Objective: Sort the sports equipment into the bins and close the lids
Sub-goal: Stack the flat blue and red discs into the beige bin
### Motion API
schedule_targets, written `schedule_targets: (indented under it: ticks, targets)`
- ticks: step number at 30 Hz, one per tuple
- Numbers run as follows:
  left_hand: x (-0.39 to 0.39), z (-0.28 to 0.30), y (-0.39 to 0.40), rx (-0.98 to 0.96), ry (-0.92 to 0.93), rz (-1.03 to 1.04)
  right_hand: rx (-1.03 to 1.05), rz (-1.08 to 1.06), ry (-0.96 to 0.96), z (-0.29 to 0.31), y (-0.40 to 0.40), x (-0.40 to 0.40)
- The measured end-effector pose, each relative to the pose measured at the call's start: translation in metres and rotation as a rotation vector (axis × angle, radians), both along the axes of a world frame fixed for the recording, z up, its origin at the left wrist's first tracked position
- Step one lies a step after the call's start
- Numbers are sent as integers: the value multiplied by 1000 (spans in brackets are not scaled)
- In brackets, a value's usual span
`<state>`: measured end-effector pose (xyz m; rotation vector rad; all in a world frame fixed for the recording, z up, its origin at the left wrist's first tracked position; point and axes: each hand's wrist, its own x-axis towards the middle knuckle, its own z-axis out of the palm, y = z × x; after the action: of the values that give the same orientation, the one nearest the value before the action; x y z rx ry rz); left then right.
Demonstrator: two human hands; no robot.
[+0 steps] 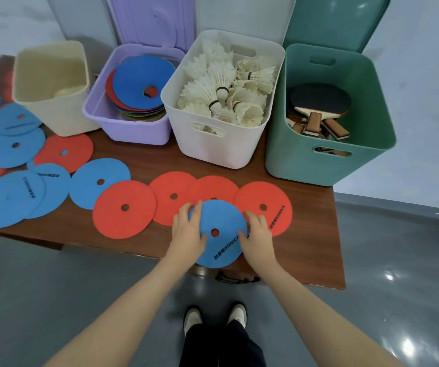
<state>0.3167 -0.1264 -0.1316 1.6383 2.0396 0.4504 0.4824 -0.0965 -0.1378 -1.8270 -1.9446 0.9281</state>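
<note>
A blue flat disc [219, 245] with a centre hole lies at the table's front edge, overlapping red discs. My left hand [188, 229] grips its left rim and my right hand [257, 234] grips its right rim. Red discs [124, 209] form a row just behind it, and more blue discs [9, 198] and red ones [63, 152] are spread across the left side. Along the back stand a cream bin [51, 112], a purple bin [133, 131] stacked with discs, a white bin [213, 149] full of shuttlecocks and a green bin [319, 160] holding table tennis paddles.
The purple lid [154, 19] and green lid [337, 19] stand upright behind their bins. The brown table [316, 234] ends just right of the green bin. Grey floor and my shoes [215, 316] are below the front edge.
</note>
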Motion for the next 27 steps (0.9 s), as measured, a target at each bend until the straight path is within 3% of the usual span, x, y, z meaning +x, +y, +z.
schedule_targets:
  ticks: [3,7,11,16,22,27]
  targets:
    - [-9,-8,-9,-206,189,78,-19,6,-224,-6,-6,-15]
    - [-10,-13,-20,-207,238,10,1,-8,-281,-14,-14,-15]
    - [-13,-8,-19,-236,95,-2,-90,-45,-234,-13,-14,-18]
    - [-15,-10,-26,-94,-28,-7,-141,-126,-112,-12,-11,-21]
    - [-19,-10,-20,52,-202,-35,4,-150,171,-3,-13,-18]
    - [3,4,10,122,-236,-87,70,-305,189,10,11,7]
